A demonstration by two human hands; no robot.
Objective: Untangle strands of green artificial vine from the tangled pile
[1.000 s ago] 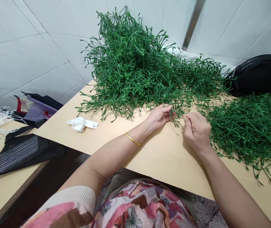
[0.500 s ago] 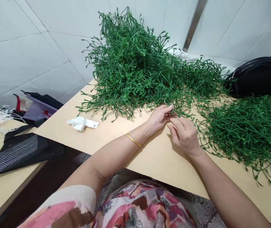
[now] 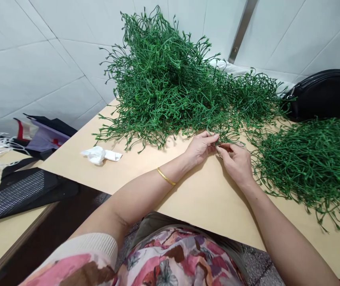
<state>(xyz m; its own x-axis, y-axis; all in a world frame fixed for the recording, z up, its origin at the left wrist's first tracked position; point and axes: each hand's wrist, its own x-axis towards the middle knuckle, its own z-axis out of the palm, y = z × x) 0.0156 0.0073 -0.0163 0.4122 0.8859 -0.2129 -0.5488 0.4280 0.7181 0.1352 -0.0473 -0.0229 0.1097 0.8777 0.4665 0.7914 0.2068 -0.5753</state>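
Pinching green stems (image 3: 218, 143) with left hand (image 3: 201, 148) and right hand (image 3: 237, 162), I'm seeing upper-middle heap (image 3: 170, 79) and right-edge heap (image 3: 312, 159), neither clearly finished.

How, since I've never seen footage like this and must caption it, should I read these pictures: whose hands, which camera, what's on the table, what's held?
There is no machine here: these are one person's bare left hand and right hand. The only camera sits on that person's head, looking forward and down. On the wooden-toned table are a tall heap of green sprigs, a lower heap to the right, a crumpled white wad and a black bag. The left fingers pinch some sprigs; the right fingertips meet them there, but whether they grip a stem is too small to tell.
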